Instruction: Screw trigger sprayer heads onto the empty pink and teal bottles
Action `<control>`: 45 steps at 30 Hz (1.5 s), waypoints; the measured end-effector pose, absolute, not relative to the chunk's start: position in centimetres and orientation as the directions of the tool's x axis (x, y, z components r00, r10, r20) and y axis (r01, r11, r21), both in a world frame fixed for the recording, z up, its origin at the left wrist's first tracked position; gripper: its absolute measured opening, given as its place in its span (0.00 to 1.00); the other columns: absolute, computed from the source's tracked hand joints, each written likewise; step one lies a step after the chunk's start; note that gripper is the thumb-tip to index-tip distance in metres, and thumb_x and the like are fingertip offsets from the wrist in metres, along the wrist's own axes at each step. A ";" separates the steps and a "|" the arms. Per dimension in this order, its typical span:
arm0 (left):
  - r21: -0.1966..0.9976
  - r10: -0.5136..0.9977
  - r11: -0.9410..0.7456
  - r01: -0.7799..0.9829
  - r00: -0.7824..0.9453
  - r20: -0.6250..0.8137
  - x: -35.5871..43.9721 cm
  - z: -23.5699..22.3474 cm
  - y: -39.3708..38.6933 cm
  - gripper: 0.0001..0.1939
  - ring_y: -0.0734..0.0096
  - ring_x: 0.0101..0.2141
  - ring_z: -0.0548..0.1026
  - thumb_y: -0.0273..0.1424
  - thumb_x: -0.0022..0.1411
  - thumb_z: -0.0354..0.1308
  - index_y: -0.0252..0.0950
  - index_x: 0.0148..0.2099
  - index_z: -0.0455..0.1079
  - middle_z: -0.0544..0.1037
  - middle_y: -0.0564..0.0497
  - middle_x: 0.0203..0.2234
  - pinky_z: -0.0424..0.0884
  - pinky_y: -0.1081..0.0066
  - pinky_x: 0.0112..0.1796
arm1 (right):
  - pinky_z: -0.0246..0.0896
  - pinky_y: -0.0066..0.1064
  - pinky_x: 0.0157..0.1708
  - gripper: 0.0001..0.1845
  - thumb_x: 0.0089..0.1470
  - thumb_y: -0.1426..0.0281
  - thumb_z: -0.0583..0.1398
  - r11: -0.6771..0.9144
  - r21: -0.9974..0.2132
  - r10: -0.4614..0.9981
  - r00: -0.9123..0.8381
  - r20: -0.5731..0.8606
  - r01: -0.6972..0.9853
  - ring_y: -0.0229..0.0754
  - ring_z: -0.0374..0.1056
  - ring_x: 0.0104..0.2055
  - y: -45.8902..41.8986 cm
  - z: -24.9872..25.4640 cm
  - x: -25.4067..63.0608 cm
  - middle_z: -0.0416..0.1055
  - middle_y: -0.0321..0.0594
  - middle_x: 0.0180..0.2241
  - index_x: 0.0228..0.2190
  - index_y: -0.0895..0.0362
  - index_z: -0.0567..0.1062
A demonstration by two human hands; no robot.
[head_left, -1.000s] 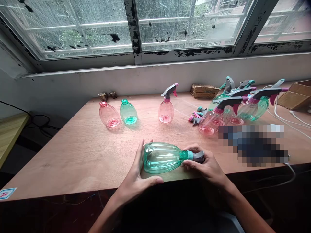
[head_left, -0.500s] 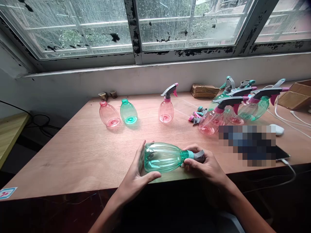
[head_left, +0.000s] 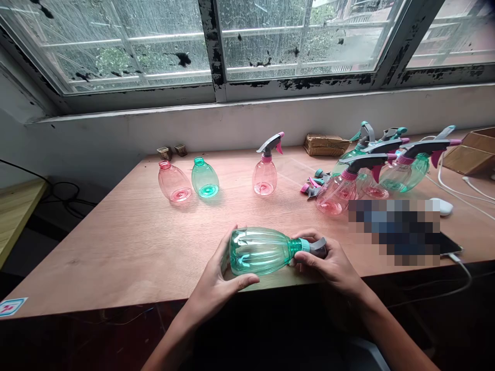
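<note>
A clear green spray bottle point(head_left: 261, 251) lies sideways between my hands near the table's front edge, its base to the left. My left hand point(head_left: 222, 278) cups the base end, thumb along the near side. At the neck, my right hand point(head_left: 325, 260) is closed around the grey and teal spray head point(head_left: 317, 247), which its fingers partly hide. Beyond them stand an open pink bottle point(head_left: 174, 183) and an open green bottle point(head_left: 205, 179), both without spray heads. A pink spray bottle point(head_left: 265, 175) with a grey and pink head stands upright to their right.
Several pink and green spray bottles point(head_left: 338, 196) crowd the right side, with loose spray heads point(head_left: 311, 188) beside them. A blurred patch covers a dark device point(head_left: 448, 243) with a cable. A white mouse point(head_left: 442, 207), a brown package point(head_left: 325, 145) and a cardboard box point(head_left: 469, 152) are there too.
My left thumb has shifted very slightly to the right along the green bottle. Otherwise both hands and the bottles look the same.
</note>
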State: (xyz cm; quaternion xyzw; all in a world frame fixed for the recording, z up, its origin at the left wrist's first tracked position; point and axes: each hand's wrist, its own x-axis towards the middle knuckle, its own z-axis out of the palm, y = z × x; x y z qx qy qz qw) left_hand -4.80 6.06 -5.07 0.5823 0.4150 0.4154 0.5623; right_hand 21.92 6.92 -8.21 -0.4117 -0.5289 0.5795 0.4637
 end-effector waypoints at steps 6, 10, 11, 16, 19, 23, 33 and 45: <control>0.997 0.934 -0.083 -0.006 0.348 0.080 -4.9 -5.6 6.0 0.52 0.51 0.66 0.61 0.30 0.57 0.71 0.62 0.72 0.43 0.54 0.51 0.70 0.64 0.53 0.63 | 0.68 0.30 0.29 0.23 0.54 0.61 0.70 -0.022 -0.992 0.980 -0.200 0.003 -0.122 0.41 0.74 0.27 6.9 -8.2 22.0 0.79 0.37 0.27 0.47 0.56 0.72; 0.997 0.929 -0.073 0.008 0.365 0.065 -5.0 -5.4 6.0 0.58 0.48 0.67 0.58 0.30 0.55 0.72 0.58 0.73 0.35 0.54 0.46 0.70 0.58 0.50 0.65 | 0.68 0.29 0.29 0.22 0.53 0.61 0.70 0.000 -0.995 0.980 -0.197 0.020 -0.102 0.40 0.74 0.27 6.9 -8.1 21.9 0.78 0.36 0.27 0.46 0.56 0.73; 0.998 0.934 -0.070 -0.006 0.352 0.067 -5.0 -5.4 6.0 0.60 0.47 0.68 0.57 0.30 0.53 0.74 0.56 0.74 0.36 0.54 0.46 0.70 0.57 0.50 0.65 | 0.68 0.29 0.29 0.22 0.53 0.61 0.71 0.012 -0.996 0.980 -0.198 0.030 -0.090 0.40 0.74 0.27 6.9 -8.1 21.9 0.77 0.35 0.26 0.45 0.56 0.74; 0.994 0.942 -0.091 -0.053 0.320 0.104 -5.0 -5.2 6.0 0.49 0.45 0.68 0.56 0.30 0.53 0.74 0.53 0.70 0.52 0.56 0.47 0.70 0.65 0.54 0.62 | 0.68 0.29 0.28 0.22 0.52 0.61 0.71 0.008 -0.997 0.979 -0.204 0.024 -0.077 0.40 0.73 0.26 6.8 -8.0 21.8 0.75 0.34 0.26 0.45 0.55 0.74; 0.990 0.923 -0.137 -0.035 0.359 0.140 -5.1 -5.4 5.9 0.50 0.46 0.69 0.53 0.28 0.55 0.72 0.59 0.71 0.49 0.49 0.51 0.72 0.66 0.56 0.61 | 0.68 0.30 0.29 0.22 0.53 0.60 0.70 -0.002 -0.996 0.981 -0.194 0.014 -0.084 0.40 0.74 0.26 6.8 -8.0 21.9 0.75 0.34 0.24 0.46 0.56 0.73; 0.989 0.906 -0.146 0.000 0.402 0.134 -5.3 -5.7 5.8 0.52 0.48 0.69 0.52 0.30 0.60 0.68 0.60 0.73 0.37 0.44 0.49 0.73 0.58 0.51 0.64 | 0.69 0.30 0.29 0.22 0.53 0.60 0.70 -0.006 -0.996 0.982 -0.188 0.011 -0.088 0.41 0.74 0.27 6.8 -8.0 21.9 0.75 0.34 0.24 0.46 0.56 0.73; 0.988 0.925 -0.157 0.006 0.352 0.145 -4.9 -5.3 6.0 0.49 0.49 0.67 0.57 0.30 0.56 0.71 0.57 0.71 0.48 0.50 0.49 0.72 0.62 0.55 0.63 | 0.68 0.30 0.29 0.23 0.52 0.59 0.70 -0.041 -0.994 0.980 -0.197 -0.020 -0.106 0.42 0.75 0.27 6.6 -7.8 21.7 0.77 0.36 0.25 0.46 0.55 0.72; 0.996 0.926 -0.093 -0.011 0.365 0.090 -5.1 -5.7 6.0 0.49 0.48 0.67 0.57 0.29 0.57 0.71 0.55 0.71 0.47 0.51 0.47 0.71 0.61 0.51 0.64 | 0.64 0.28 0.23 0.25 0.50 0.57 0.71 -0.067 -0.996 0.983 -0.178 -0.056 -0.058 0.40 0.71 0.23 6.7 -7.6 21.7 0.78 0.36 0.25 0.45 0.56 0.73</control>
